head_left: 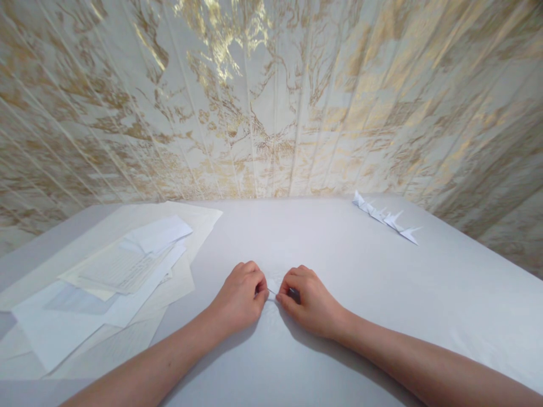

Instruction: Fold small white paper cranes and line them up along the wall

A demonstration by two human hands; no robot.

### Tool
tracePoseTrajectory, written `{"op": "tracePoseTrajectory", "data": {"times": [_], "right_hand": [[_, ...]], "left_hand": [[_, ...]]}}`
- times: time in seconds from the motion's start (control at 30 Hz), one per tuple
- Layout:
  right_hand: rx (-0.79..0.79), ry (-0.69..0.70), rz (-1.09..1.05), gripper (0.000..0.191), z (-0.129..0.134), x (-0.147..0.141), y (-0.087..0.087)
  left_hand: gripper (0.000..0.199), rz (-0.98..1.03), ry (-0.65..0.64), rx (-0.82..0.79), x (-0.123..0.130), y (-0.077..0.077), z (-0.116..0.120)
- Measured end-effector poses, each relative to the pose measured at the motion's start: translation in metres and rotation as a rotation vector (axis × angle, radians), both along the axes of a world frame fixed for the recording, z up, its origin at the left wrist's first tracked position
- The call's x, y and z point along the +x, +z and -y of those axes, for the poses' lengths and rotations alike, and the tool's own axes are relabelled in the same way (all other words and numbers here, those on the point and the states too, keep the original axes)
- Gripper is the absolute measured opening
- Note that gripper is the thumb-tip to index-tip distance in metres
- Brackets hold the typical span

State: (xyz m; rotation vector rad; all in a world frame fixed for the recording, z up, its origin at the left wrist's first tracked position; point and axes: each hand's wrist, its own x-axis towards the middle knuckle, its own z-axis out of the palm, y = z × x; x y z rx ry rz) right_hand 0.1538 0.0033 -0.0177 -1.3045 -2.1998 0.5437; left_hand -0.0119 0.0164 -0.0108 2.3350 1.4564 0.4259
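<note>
Close together at the middle of the table, my left hand (pixel 246 293) and my right hand (pixel 309 299) pinch a small piece of white folded paper (pixel 272 293) between them. Thumb and forefinger of each hand are closed on one side of it. Only a narrow part of the paper shows in the gap; my fingers hide the rest, so its full shape cannot be made out.
Overlapping sheets of paper (pixel 55 316), some with writing, spread over the left of the white table (pixel 237 373). A row of folded paper cranes (pixel 384 217) stands at the back right. Behind the table hangs a gold-patterned curtain (pixel 271 113).
</note>
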Motion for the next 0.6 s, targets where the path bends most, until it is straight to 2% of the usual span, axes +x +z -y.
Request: {"op": "tracePoseTrajectory", "data": {"times": [0.4, 0.6], "right_hand": [[0.023, -0.003, 0.054, 0.010, -0.0010, -0.0005, -0.0029], [-0.026, 0.031, 0.023, 0.012, -0.0038, 0.0036, -0.0016]], "left_hand": [[0.016, -0.052, -0.003, 0.035, 0.0030, 0.0003, 0.0037], [0.017, -0.057, -0.004, 0.047, 0.0028, -0.0012, 0.0032]]}}
